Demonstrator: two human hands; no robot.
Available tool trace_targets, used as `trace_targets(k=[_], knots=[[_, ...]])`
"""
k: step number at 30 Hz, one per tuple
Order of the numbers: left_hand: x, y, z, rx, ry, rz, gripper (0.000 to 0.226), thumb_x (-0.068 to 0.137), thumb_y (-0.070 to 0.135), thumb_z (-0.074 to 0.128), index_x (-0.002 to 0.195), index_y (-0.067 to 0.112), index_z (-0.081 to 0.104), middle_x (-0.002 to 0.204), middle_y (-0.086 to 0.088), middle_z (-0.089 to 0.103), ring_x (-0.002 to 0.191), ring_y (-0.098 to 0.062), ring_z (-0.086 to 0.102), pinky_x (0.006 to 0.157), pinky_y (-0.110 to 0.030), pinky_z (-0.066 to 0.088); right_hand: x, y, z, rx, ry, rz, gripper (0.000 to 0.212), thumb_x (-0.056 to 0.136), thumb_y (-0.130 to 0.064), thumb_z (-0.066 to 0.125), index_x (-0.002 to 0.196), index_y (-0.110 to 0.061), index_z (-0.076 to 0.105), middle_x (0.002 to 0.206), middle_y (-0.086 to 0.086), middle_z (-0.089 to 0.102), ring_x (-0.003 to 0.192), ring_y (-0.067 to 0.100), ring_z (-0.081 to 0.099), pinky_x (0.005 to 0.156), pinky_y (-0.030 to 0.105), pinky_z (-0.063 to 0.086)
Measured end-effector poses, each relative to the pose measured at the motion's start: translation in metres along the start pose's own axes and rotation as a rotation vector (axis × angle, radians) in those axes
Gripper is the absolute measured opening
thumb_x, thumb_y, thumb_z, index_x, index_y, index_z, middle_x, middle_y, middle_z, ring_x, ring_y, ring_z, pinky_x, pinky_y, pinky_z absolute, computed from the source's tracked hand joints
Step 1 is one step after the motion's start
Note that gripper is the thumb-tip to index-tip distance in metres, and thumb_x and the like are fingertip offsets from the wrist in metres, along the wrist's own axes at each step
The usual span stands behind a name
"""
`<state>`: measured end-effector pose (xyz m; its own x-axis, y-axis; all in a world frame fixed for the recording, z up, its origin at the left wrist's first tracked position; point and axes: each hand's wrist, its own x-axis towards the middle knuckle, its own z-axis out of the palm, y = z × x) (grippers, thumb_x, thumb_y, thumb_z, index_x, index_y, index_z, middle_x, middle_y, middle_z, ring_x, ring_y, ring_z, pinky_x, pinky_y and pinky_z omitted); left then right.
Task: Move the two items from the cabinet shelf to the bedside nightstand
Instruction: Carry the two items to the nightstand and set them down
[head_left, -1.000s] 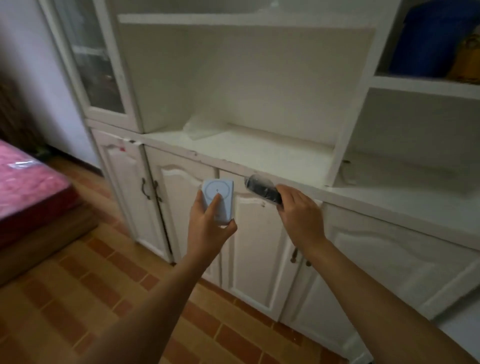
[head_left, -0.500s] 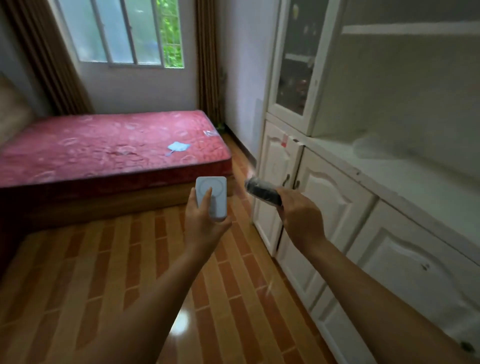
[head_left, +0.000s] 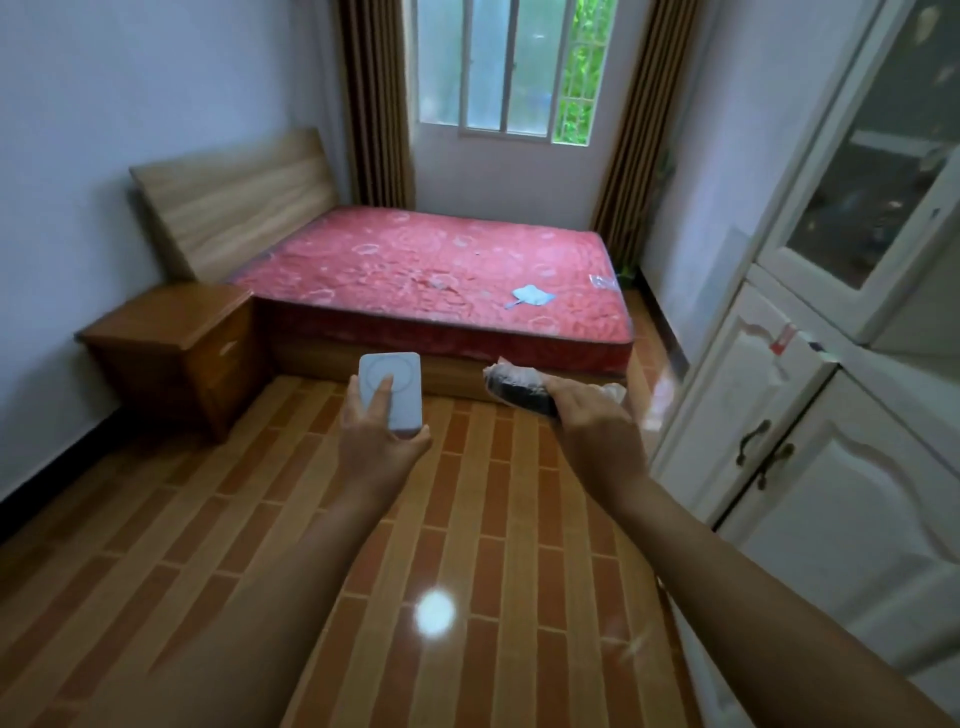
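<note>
My left hand (head_left: 379, 447) grips a flat white power bank (head_left: 399, 400) with a ring mark on its face, my thumb lying across it. My right hand (head_left: 597, 431) holds a dark object wrapped in clear plastic (head_left: 514, 387), which sticks out to the left of my fingers. Both hands are held out in front of me above the floor. The brown wooden nightstand (head_left: 176, 343) stands at the left, beside the head of the bed, well beyond both hands. Its top is bare.
A bed with a red mattress (head_left: 441, 280) and wooden headboard (head_left: 234, 202) fills the far middle; a pale scrap (head_left: 532, 296) lies on it. The white cabinet (head_left: 810, 415) runs along the right. Brown tiled floor (head_left: 260, 545) stretches between me and the nightstand.
The view has swung left from the cabinet shelf to the bed and nightstand. Both hands keep their items, held in front of me in about the same pose.
</note>
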<state>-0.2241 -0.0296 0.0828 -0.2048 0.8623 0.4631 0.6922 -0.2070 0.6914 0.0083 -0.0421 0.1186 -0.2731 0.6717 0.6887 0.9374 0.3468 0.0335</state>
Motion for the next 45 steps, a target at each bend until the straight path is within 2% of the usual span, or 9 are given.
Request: trace_targets(k=[6,11,17,27,31,32,36,41,45], knots=[[0.0,-0.022,-0.014,0.079,0.081,-0.068,0.073,0.068,0.021,0.076,0.132,0.014,0.042,0.143,-0.021,0.03,0.125,-0.036,0.037,0.097,-0.047,0.045,0.03,-0.013,0.031,0.093,0.012,-0.168,0.041,0.063,0.0,0.078,0.102,-0.001,0.065,0.095,0.016,0.071,0.083,0.029,0.069,0.069,0.037,0.056],[0.005,-0.045,-0.026,0.1,0.158,-0.176,0.074,0.071,0.021,0.075,0.135,0.016,0.039,0.146,-0.017,0.027,0.129,-0.032,0.035,0.1,-0.044,0.044,0.054,-0.031,0.065,0.182,-0.005,-0.25,0.042,0.064,-0.003,0.078,0.104,-0.001,0.063,0.1,0.014,0.07,0.088,0.029,0.068,0.071,0.037,0.055],[0.045,-0.084,-0.033,0.15,0.214,-0.258,0.07,0.074,0.023,0.072,0.135,0.016,0.038,0.142,-0.015,0.032,0.121,-0.03,0.041,0.092,-0.041,0.048,0.095,-0.054,0.12,0.238,-0.021,-0.302,0.043,0.062,-0.001,0.079,0.103,-0.001,0.064,0.099,0.014,0.071,0.088,0.029,0.068,0.071,0.038,0.056],[0.178,-0.181,-0.038,0.172,0.201,-0.275,0.069,0.072,0.023,0.073,0.133,0.014,0.041,0.144,-0.016,0.03,0.126,-0.032,0.037,0.098,-0.043,0.043,0.214,-0.096,0.238,0.261,-0.023,-0.333,0.041,0.066,-0.001,0.077,0.105,0.0,0.063,0.103,0.015,0.07,0.094,0.03,0.067,0.076,0.038,0.055],[0.226,-0.217,-0.035,0.181,0.167,-0.299,0.07,0.073,0.026,0.072,0.134,0.018,0.038,0.146,-0.016,0.026,0.128,-0.033,0.034,0.098,-0.047,0.046,0.257,-0.107,0.275,0.266,0.028,-0.345,0.028,0.078,-0.007,0.056,0.104,-0.001,0.064,0.101,0.014,0.071,0.092,0.028,0.068,0.075,0.036,0.055],[0.236,-0.224,-0.034,0.179,0.162,-0.311,0.07,0.074,0.027,0.072,0.134,0.019,0.037,0.147,-0.016,0.025,0.129,-0.033,0.034,0.098,-0.047,0.046,0.267,-0.108,0.285,0.267,0.028,-0.351,0.029,0.077,-0.007,0.056,0.104,-0.001,0.064,0.101,0.014,0.071,0.092,0.028,0.068,0.074,0.036,0.055],[0.281,-0.253,-0.024,0.192,0.153,-0.324,0.07,0.075,0.028,0.072,0.135,0.02,0.037,0.149,-0.016,0.023,0.131,-0.032,0.032,0.099,-0.046,0.045,0.31,-0.113,0.33,0.286,-0.017,-0.338,0.041,0.066,0.0,0.076,0.105,0.0,0.064,0.101,0.015,0.071,0.091,0.03,0.068,0.073,0.038,0.055],[0.35,-0.294,0.001,0.226,0.19,-0.349,0.07,0.074,0.027,0.072,0.135,0.019,0.037,0.147,-0.014,0.027,0.128,-0.03,0.034,0.096,-0.042,0.046,0.369,-0.109,0.402,0.308,0.0,-0.366,0.032,0.074,-0.004,0.066,0.105,-0.001,0.064,0.101,0.013,0.071,0.091,0.029,0.068,0.071,0.035,0.056],[0.419,-0.316,0.027,0.231,0.214,-0.402,0.074,0.075,0.026,0.072,0.137,0.021,0.032,0.146,-0.013,0.026,0.129,-0.028,0.031,0.097,-0.038,0.044,0.43,-0.1,0.46,0.344,-0.031,-0.387,0.04,0.066,0.001,0.077,0.103,-0.001,0.064,0.099,0.014,0.071,0.09,0.029,0.068,0.07,0.036,0.056]])
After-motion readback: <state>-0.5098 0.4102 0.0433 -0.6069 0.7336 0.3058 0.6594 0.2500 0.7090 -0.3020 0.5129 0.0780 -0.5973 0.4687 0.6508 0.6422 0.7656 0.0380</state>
